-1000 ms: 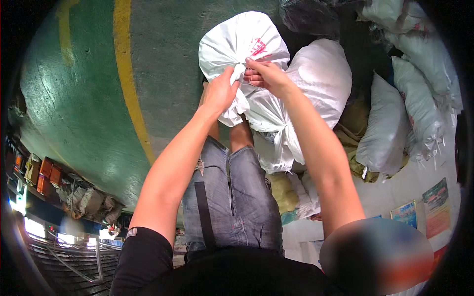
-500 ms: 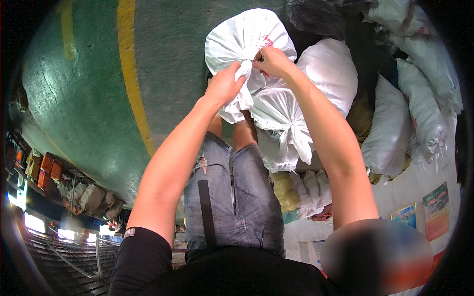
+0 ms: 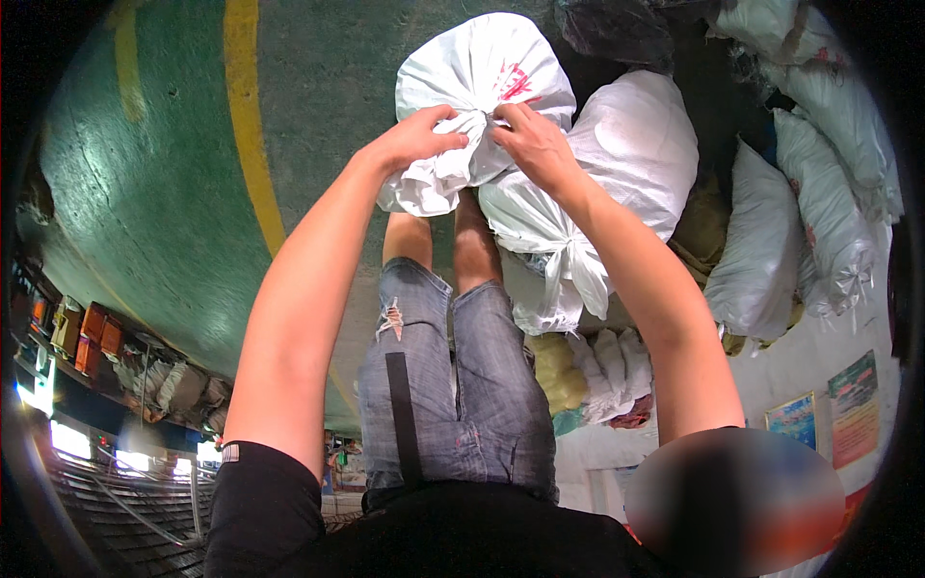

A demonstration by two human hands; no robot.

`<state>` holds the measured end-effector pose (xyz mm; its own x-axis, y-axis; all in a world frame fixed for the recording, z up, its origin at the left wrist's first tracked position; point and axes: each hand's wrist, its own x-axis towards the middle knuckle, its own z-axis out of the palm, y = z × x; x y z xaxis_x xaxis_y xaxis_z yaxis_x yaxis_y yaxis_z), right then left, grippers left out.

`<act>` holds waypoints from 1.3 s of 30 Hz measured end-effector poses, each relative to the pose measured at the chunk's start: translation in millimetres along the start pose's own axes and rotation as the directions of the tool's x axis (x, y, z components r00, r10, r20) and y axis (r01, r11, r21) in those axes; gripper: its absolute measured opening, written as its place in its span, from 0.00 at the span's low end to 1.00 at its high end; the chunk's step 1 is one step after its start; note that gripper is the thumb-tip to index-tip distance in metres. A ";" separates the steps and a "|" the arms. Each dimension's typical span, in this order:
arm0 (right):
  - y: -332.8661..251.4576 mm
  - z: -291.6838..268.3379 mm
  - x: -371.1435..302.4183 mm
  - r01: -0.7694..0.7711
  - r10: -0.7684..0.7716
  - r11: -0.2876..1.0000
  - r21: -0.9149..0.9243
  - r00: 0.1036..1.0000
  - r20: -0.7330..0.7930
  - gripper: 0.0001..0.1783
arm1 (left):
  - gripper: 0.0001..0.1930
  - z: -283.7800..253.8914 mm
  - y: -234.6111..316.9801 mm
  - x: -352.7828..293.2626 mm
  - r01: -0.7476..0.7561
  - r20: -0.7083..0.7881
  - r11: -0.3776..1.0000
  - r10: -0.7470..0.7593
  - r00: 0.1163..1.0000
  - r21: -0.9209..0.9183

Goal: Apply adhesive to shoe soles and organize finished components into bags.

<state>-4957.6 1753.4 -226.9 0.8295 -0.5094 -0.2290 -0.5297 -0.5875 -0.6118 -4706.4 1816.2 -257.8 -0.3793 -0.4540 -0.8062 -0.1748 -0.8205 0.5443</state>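
Observation:
A full white woven sack with red print stands on the floor before my legs, its mouth gathered into a bunched neck. My left hand grips the neck's left side, thumb and forefinger apart on the folds; its other fingers are partly hidden. Loose cloth fans out below that hand. On the right of the gathered point, my right hand is closed, fingertips pinching the material. Whatever thin tie may lie there is too small to make out. Beside my right forearm sits a second white sack, its neck knotted.
Behind the knotted sack bulges another white sack. More filled sacks lean along the wall at right. A dark plastic bundle lies at the far side. Yellow line crosses the green floor at left.
My left hand has shifted left and up, spreading the loose cloth leftward. My right hand has turned lower while its fingertips stay at the gathered neck.

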 end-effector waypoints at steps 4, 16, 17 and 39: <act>-7.6 18.8 -9.0 -0.257 0.278 0.952 0.165 0.953 -0.118 0.04 | 0.31 -3.9 8.2 1.4 0.000 0.034 0.996 -0.004 0.999 0.094; 77.6 -32.2 66.3 -0.449 0.184 0.864 0.227 0.702 0.688 0.15 | 0.29 16.4 5.4 -9.8 -0.172 -0.036 0.934 0.193 0.981 0.314; 76.7 -39.6 79.6 -0.384 0.181 0.914 0.133 0.678 0.713 0.13 | 0.28 20.5 18.8 -9.8 -0.169 -0.024 0.887 0.199 0.980 0.431; -34.5 23.7 -42.1 -0.378 0.445 0.879 -0.292 0.870 0.213 0.17 | 0.27 14.4 -18.8 -2.5 0.161 0.131 0.750 -0.099 0.986 -0.642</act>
<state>-4970.1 1810.0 -214.1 0.5236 -0.5709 -0.6324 -0.8306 -0.5071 -0.2300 -4715.2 1837.7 -262.7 -0.4756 -0.3209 -0.8190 0.3910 -0.9112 0.1299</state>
